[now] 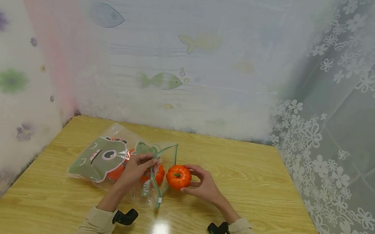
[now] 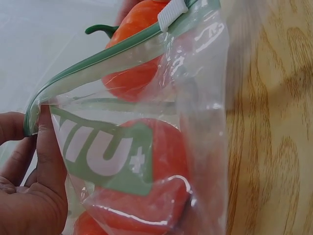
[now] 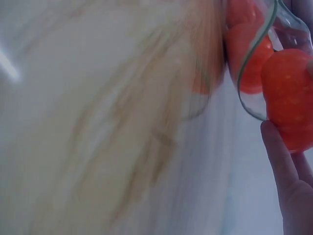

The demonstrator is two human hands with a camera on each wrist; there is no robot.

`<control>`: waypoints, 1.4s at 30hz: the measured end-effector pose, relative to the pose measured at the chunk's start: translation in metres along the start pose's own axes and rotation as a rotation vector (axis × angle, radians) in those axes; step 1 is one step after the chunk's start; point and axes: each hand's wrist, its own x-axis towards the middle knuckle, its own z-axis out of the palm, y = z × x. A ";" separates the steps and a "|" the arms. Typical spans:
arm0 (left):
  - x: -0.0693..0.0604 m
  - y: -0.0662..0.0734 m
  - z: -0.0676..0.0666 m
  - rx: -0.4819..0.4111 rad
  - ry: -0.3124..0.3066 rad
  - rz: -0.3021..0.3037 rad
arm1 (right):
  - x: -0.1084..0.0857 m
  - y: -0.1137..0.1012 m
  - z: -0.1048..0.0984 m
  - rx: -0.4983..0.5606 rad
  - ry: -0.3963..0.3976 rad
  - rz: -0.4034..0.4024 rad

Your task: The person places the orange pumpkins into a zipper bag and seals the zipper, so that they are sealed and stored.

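A clear zip bag (image 1: 144, 200) with green cartoon prints lies on the table, its green-edged mouth spread toward the right. Pinching the upper edge of that mouth is my left hand (image 1: 136, 168); in the left wrist view its fingers (image 2: 49, 147) hold the green strip. My right hand (image 1: 205, 185) grips an orange toy pumpkin (image 1: 179, 177) with a green stem, right at the bag's mouth. Thumb and fingers lie on the pumpkin's right side. Through the plastic show more orange pumpkins (image 2: 161, 147), one just inside the mouth (image 3: 249, 58).
The wooden table (image 1: 237, 168) extends around the bag, with a bright reflection near its front. Patterned curtains (image 1: 197, 57) hang behind and at both sides. A white slider (image 2: 172, 13) sits on the bag's green zip strip. Each wrist carries a black camera (image 1: 125, 216).
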 end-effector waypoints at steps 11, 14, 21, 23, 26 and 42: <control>0.001 0.000 0.001 0.004 0.007 -0.021 | 0.015 -0.005 0.021 -0.023 -0.104 0.046; 0.001 0.000 0.002 -0.019 0.013 -0.027 | 0.020 -0.007 0.026 -0.021 -0.121 0.047; -0.001 0.002 0.001 -0.093 -0.023 -0.016 | 0.030 -0.007 0.037 -0.037 -0.141 0.041; -0.001 0.002 0.001 -0.086 -0.020 -0.011 | 0.031 -0.008 0.039 -0.041 -0.145 0.046; -0.001 0.003 0.000 -0.073 -0.022 0.000 | 0.033 -0.009 0.043 -0.039 -0.143 0.058; -0.001 0.008 -0.002 -0.039 -0.041 0.000 | 0.046 -0.018 0.057 -0.174 -0.066 0.099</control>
